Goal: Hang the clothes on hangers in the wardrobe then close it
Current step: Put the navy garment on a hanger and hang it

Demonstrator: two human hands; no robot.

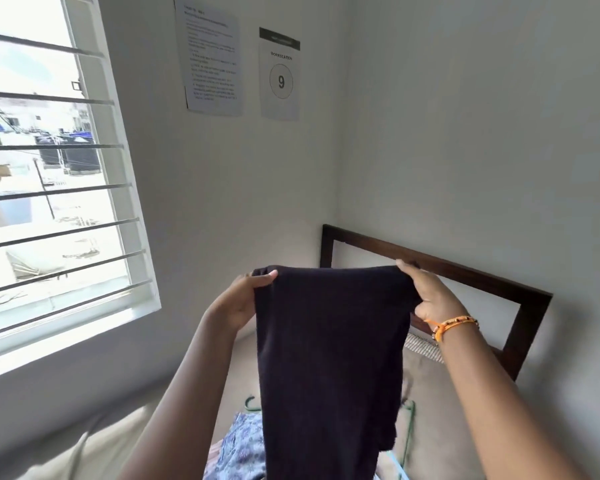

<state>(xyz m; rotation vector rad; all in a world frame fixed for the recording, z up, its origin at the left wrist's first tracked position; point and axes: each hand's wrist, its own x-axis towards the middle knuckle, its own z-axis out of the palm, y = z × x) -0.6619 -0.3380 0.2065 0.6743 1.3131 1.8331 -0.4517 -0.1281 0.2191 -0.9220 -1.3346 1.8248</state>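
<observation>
A dark navy garment (329, 358) is held up in front of the chest, spread by its top edge and hanging straight down over the bed (430, 410). The upper left corner is pinched by the left hand (238, 306), thumb over the front; the upper right corner is gripped by the right hand (426, 296), fingers curled around the cloth. An orange bracelet (454, 325) is worn on the right wrist.

Clear air is seen on both sides of the cloth and above it — nothing is touched by its edges. Below it, on the beige bedcover, a blue patterned garment (238, 448) lies beside a green hanger (409, 431), which is partly hidden; a second, pale hanger may lie near the bottom edge.

A dark wooden headboard (465, 271) stands against the right wall. A barred window (49, 185) is set at left, and two printed sheets (279, 74) are fixed to the wall.
</observation>
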